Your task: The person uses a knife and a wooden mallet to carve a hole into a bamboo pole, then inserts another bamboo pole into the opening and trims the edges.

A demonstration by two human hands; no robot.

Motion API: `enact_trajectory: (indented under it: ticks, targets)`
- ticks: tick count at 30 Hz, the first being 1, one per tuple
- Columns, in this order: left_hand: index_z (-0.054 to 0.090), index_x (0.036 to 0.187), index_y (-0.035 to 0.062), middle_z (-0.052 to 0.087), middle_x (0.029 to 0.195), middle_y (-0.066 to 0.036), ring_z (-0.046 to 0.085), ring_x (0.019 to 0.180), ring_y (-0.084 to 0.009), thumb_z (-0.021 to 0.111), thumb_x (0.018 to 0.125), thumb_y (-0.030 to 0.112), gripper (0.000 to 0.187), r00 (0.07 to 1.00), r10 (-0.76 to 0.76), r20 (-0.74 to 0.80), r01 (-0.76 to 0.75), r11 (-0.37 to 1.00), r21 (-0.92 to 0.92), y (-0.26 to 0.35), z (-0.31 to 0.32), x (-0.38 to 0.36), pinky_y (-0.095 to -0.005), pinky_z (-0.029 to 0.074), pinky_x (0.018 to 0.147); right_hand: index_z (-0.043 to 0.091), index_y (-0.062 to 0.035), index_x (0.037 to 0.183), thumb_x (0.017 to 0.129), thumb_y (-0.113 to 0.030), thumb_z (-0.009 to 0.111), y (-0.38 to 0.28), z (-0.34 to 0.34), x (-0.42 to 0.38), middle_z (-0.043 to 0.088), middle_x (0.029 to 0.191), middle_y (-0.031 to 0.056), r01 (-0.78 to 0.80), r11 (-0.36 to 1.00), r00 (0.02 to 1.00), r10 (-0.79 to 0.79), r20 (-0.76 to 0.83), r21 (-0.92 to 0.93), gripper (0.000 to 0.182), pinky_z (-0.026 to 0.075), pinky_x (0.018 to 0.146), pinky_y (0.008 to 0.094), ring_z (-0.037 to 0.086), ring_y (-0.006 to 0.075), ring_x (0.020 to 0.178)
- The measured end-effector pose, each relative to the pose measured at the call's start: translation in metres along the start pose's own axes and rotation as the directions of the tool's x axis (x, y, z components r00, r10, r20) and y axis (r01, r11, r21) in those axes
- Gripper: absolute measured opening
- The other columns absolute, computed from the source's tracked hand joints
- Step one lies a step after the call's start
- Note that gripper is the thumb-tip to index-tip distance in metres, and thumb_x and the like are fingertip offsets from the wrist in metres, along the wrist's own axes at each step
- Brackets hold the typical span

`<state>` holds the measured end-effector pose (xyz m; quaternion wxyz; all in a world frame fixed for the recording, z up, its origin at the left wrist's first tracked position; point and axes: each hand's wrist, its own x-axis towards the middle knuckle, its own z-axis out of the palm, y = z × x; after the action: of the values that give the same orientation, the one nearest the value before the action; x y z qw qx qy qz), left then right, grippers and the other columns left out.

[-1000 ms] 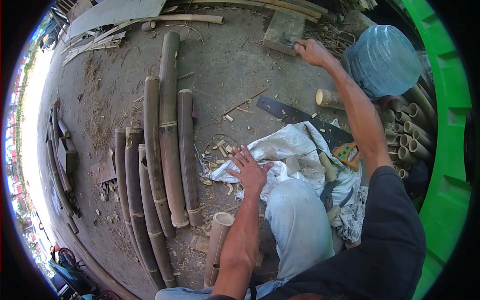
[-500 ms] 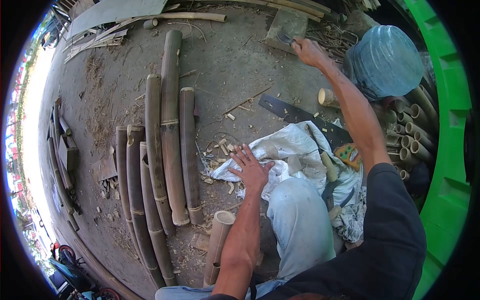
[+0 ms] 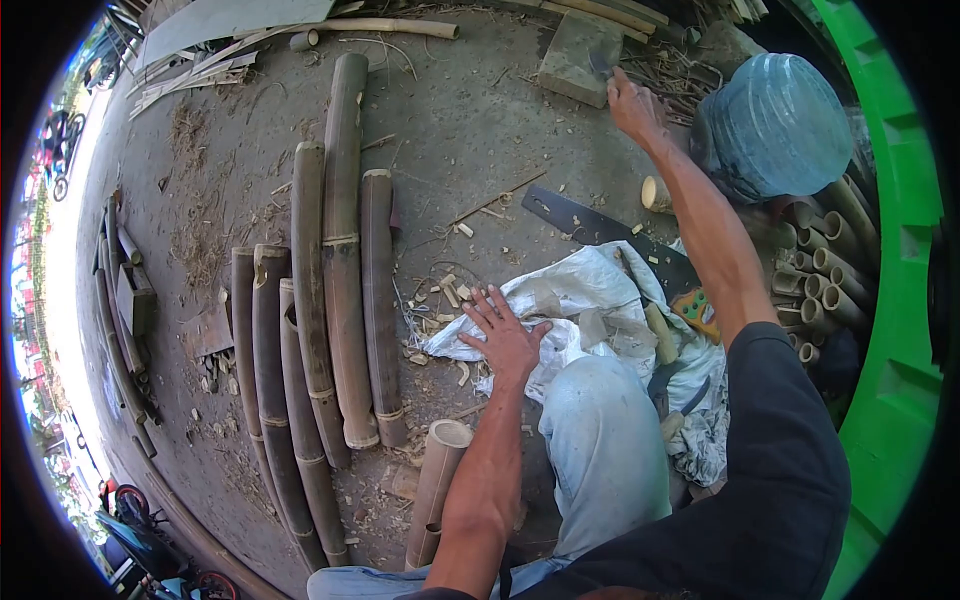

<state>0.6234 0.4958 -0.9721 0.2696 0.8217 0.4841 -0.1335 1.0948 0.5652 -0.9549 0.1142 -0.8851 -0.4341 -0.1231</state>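
Observation:
My left hand (image 3: 505, 342) lies flat with fingers spread on the edge of a crumpled white sack (image 3: 585, 270), beside scattered wood chips (image 3: 452, 290). Stretched far forward, my right hand (image 3: 636, 108) is closed around the handle of a short-bladed knife (image 3: 600, 64). The blade overlaps a flat grey stone block (image 3: 568, 72) in this view. A handsaw (image 3: 570, 216) lies on the ground between my hands, its yellow and green handle (image 3: 694, 310) resting by the sack. Near my left forearm stands a short bamboo section (image 3: 437, 475).
Several long bamboo poles (image 3: 342, 200) lie left of my left hand. A large blue water jug (image 3: 780, 125) stands by my right forearm, with cut bamboo tubes (image 3: 830, 262) stacked beyond it. A green barrier (image 3: 890, 330) runs down the right side.
My right hand has shifted slightly to the right with the knife, whose blade now points more upward. My left hand stays on the sack.

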Motion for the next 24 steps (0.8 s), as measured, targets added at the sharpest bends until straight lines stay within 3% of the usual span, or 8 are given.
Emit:
enact_trajectory:
  ticks: [1, 8, 10, 11, 14, 18, 20, 24]
  targets:
    - [0.001, 0.166, -0.0005, -0.005, 0.173, -0.029, -0.004, 0.158, -0.0529, 0.077, 0.082, 0.066, 0.132, 1.0, -0.002, 0.009, 0.002, 1.0, -0.01, -0.001, -0.004, 0.0, -0.0845, 0.013, 0.111, 0.061, -0.024, 0.14, 0.102, -0.038, 0.056, -0.006, 0.014, -0.008, 0.074, 0.088, 0.0191, 0.05, 0.998, 0.99, -0.056, -0.13, -0.045, 0.04, 0.058, 0.065, 0.0546, 0.073, 0.0411, 0.079]
    - [-0.001, 0.167, 0.0007, -0.006, 0.172, -0.029, -0.005, 0.158, -0.0532, 0.078, 0.082, 0.065, 0.132, 1.0, -0.005, 0.005, 0.005, 1.0, -0.018, -0.002, -0.001, 0.001, -0.0843, 0.011, 0.112, 0.061, -0.0212, 0.139, 0.101, -0.039, 0.058, 0.006, 0.006, -0.012, 0.072, 0.08, 0.02, -0.081, 0.993, 0.995, 0.086, -0.052, 0.085, 0.042, 0.058, 0.067, 0.0525, 0.072, 0.0419, 0.076]
    - [-0.001, 0.167, 0.0004, -0.007, 0.172, -0.029, -0.005, 0.158, -0.0532, 0.077, 0.082, 0.065, 0.132, 1.0, -0.008, 0.007, 0.008, 1.0, -0.021, -0.002, -0.006, 0.0, -0.084, 0.012, 0.112, 0.064, -0.0116, 0.135, 0.101, -0.037, 0.057, -0.01, 0.014, 0.003, 0.074, 0.09, 0.0229, 0.12, 0.991, 0.992, -0.123, 0.039, 0.067, 0.043, 0.059, 0.08, 0.0525, 0.073, 0.0443, 0.09]
    - [0.001, 0.167, 0.0006, -0.004, 0.173, -0.028, -0.003, 0.158, -0.052, 0.077, 0.082, 0.065, 0.131, 1.0, -0.017, 0.02, 0.017, 1.0, -0.019, -0.001, -0.008, 0.0, -0.0839, 0.011, 0.112, 0.064, -0.0038, 0.135, 0.102, -0.036, 0.054, -0.042, -0.041, 0.0, 0.073, 0.11, 0.0267, -0.071, 0.97, 0.963, 0.007, 0.268, 0.231, 0.047, 0.056, 0.092, 0.053, 0.07, 0.0469, 0.108]
    - [0.002, 0.167, 0.0015, -0.003, 0.174, -0.026, -0.002, 0.159, -0.0508, 0.078, 0.082, 0.065, 0.13, 0.998, -0.03, 0.046, 0.032, 0.999, -0.033, 0.001, -0.011, 0.002, -0.0839, 0.01, 0.112, 0.065, -0.003, 0.136, 0.102, -0.035, 0.052, -0.033, -0.073, 0.004, 0.068, 0.124, 0.0303, -0.225, 0.95, 0.931, 0.144, 0.334, 0.216, 0.048, 0.053, 0.099, 0.0561, 0.064, 0.0491, 0.119]
    - [0.002, 0.167, 0.0018, -0.005, 0.174, -0.026, -0.004, 0.159, -0.0507, 0.078, 0.081, 0.065, 0.131, 0.999, -0.023, 0.025, 0.024, 0.999, -0.046, 0.001, -0.005, 0.0, -0.0843, 0.009, 0.112, 0.063, -0.0034, 0.139, 0.102, -0.037, 0.052, -0.053, -0.074, 0.019, 0.067, 0.126, 0.0314, -0.322, 0.93, 0.899, 0.241, 0.366, 0.178, 0.052, 0.051, 0.103, 0.0543, 0.063, 0.049, 0.122]
    - [0.002, 0.167, 0.0019, -0.005, 0.174, -0.026, -0.004, 0.159, -0.0507, 0.079, 0.081, 0.064, 0.131, 0.999, -0.025, 0.02, 0.026, 0.999, -0.046, 0.001, -0.007, 0.003, -0.0844, 0.009, 0.112, 0.065, -0.0035, 0.137, 0.102, -0.036, 0.051, -0.06, -0.088, 0.012, 0.068, 0.124, 0.0321, -0.183, 0.941, 0.9, 0.045, 0.433, 0.284, 0.05, 0.05, 0.104, 0.0541, 0.063, 0.0496, 0.121]
    - [0.001, 0.167, 0.0023, -0.004, 0.173, -0.027, -0.004, 0.159, -0.0507, 0.079, 0.081, 0.064, 0.131, 0.999, -0.029, 0.024, 0.03, 0.999, -0.045, 0.0, -0.005, 0.003, -0.0845, 0.009, 0.112, 0.065, -0.0046, 0.138, 0.102, -0.037, 0.051, -0.029, -0.076, 0.022, 0.068, 0.124, 0.0321, -0.223, 0.927, 0.903, 0.079, 0.423, 0.302, 0.05, 0.05, 0.102, 0.0544, 0.062, 0.0505, 0.121]
